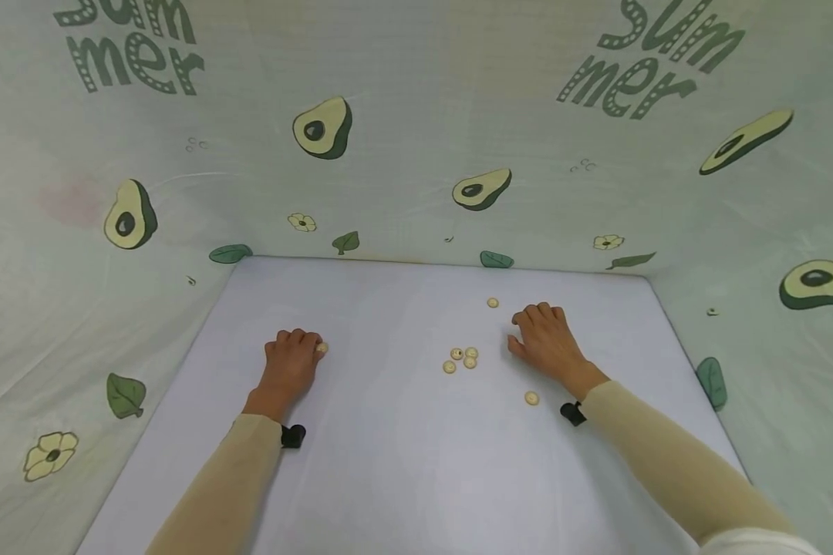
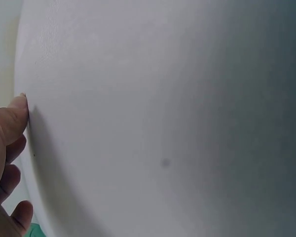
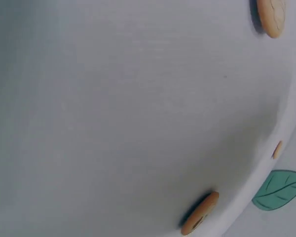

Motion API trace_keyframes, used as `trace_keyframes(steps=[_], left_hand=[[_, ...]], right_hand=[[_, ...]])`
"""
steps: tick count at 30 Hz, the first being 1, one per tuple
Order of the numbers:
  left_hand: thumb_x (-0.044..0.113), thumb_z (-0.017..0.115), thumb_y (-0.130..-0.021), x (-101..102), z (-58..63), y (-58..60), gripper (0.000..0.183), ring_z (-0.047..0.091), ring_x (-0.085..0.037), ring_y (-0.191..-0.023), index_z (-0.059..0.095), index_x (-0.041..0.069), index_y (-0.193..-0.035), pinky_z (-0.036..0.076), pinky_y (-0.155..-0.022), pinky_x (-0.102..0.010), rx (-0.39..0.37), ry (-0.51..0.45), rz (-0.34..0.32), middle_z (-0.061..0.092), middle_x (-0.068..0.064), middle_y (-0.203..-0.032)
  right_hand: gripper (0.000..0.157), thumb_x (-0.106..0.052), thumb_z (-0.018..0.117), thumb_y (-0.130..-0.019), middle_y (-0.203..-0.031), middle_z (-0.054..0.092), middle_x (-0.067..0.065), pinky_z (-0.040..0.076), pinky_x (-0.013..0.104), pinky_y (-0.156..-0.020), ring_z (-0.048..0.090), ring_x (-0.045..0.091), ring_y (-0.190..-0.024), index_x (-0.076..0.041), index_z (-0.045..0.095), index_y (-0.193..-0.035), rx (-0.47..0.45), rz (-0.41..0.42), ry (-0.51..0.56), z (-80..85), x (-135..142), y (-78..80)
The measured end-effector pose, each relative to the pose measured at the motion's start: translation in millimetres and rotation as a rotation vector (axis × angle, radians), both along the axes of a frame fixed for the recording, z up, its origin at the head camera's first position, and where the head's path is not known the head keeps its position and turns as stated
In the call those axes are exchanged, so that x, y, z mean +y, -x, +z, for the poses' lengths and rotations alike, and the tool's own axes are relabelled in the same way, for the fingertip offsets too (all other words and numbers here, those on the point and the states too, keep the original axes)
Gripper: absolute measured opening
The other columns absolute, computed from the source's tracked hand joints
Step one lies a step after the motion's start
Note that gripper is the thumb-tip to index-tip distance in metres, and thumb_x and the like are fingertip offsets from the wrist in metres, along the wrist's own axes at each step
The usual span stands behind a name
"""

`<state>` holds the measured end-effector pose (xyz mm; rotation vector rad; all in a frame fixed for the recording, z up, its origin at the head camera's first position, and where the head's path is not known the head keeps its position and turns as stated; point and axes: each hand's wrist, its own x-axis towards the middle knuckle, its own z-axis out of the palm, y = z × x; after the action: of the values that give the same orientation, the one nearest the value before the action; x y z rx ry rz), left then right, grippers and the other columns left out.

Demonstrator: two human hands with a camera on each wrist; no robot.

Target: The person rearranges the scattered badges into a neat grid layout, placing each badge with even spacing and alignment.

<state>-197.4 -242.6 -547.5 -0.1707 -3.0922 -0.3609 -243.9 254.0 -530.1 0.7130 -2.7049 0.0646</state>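
Note:
On the left of the white table, my left hand [image 1: 291, 364] pinches a small round wooden disc [image 1: 322, 348] at its thumb side. In the left wrist view the thumb [image 2: 16, 116] shows at the left edge, with other fingers bent below it. My right hand [image 1: 547, 343] is low over the table's right side, fingers loosely bent and holding nothing. To its left lies a loose group of several pale discs [image 1: 470, 362], some with dark marks. One disc [image 1: 493, 303] lies beyond the hand and another [image 1: 531, 398] nearer me, by the right wrist.
The white tabletop [image 1: 375, 447] is bounded at the back and sides by a pale cloth [image 1: 403, 92] printed with avocados, leaves and lettering. Discs [image 3: 200, 213] lie apart in the right wrist view, close to a printed leaf [image 3: 280, 190].

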Motion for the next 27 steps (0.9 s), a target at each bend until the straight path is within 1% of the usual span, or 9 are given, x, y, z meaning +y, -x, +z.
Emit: trace_keyframes(steps=[5, 8, 13, 17, 20, 23, 27], left_hand=[[0.025, 0.061, -0.109, 2, 0.3, 1.2, 0.027, 0.051, -0.045, -0.121, 0.064, 0.005, -0.127, 0.041, -0.097, -0.066, -0.001, -0.006, -0.011, 0.064, -0.019, -0.125], [0.025, 0.062, -0.108, 3, 0.0, 0.5, 0.026, 0.051, -0.045, -0.120, 0.064, 0.005, -0.125, 0.041, -0.096, -0.066, 0.010, -0.003, 0.000, 0.064, -0.019, -0.123], [0.023, 0.064, -0.107, 3, -2.2, -0.6, 0.024, 0.052, -0.045, -0.118, 0.065, 0.004, -0.122, 0.042, -0.095, -0.065, 0.033, -0.011, 0.013, 0.065, -0.020, -0.121], [0.022, 0.064, -0.107, 4, -2.8, -1.2, 0.023, 0.052, -0.045, -0.117, 0.065, 0.005, -0.122, 0.042, -0.093, -0.064, 0.041, -0.020, 0.019, 0.065, -0.020, -0.120], [0.023, 0.064, -0.107, 4, -2.7, -1.4, 0.024, 0.051, -0.045, -0.118, 0.065, 0.004, -0.122, 0.042, -0.093, -0.064, 0.037, -0.027, 0.022, 0.064, -0.020, -0.121], [0.023, 0.063, -0.107, 4, -2.4, -1.5, 0.024, 0.050, -0.045, -0.119, 0.065, 0.004, -0.122, 0.041, -0.094, -0.063, 0.028, -0.032, 0.023, 0.064, -0.020, -0.122], [0.022, 0.063, -0.107, 3, -2.7, -1.8, 0.024, 0.050, -0.046, -0.119, 0.064, 0.004, -0.123, 0.041, -0.095, -0.064, 0.023, -0.042, 0.022, 0.064, -0.020, -0.122]], right_hand=[[0.024, -0.021, 0.072, -0.092, -0.101, 0.066, 0.014, 0.042, 0.054, -0.087, 0.057, 0.037, -0.098, -0.001, 0.070, -0.106, 0.042, 0.017, 0.021, -0.8, 16, -16.9], [0.022, -0.019, 0.074, -0.091, -0.099, 0.066, 0.014, 0.043, 0.054, -0.087, 0.057, 0.037, -0.096, -0.001, 0.070, -0.104, 0.057, 0.044, 0.020, -2.6, 26, -26.8], [0.023, -0.021, 0.073, -0.091, -0.099, 0.066, 0.013, 0.045, 0.054, -0.087, 0.057, 0.036, -0.095, -0.002, 0.069, -0.103, 0.030, 0.088, -0.005, -6.7, 35, -50.2], [0.024, -0.026, 0.072, -0.091, -0.099, 0.065, 0.010, 0.043, 0.053, -0.088, 0.056, 0.033, -0.096, -0.005, 0.069, -0.103, -0.008, 0.122, -0.019, -12.3, 37, -71.6], [0.025, -0.029, 0.072, -0.091, -0.097, 0.064, 0.008, 0.042, 0.052, -0.088, 0.055, 0.031, -0.095, -0.006, 0.069, -0.100, -0.008, 0.148, -0.010, -18.0, 35, -84.3], [0.026, -0.031, 0.073, -0.089, -0.095, 0.064, 0.007, 0.042, 0.050, -0.086, 0.055, 0.029, -0.092, -0.006, 0.069, -0.097, 0.013, 0.174, -0.008, -22.9, 34, -91.9], [0.024, -0.029, 0.075, -0.088, -0.093, 0.062, 0.007, 0.042, 0.049, -0.084, 0.054, 0.027, -0.090, -0.007, 0.067, -0.093, 0.036, 0.169, -0.008, -25.7, 34, -94.1]])
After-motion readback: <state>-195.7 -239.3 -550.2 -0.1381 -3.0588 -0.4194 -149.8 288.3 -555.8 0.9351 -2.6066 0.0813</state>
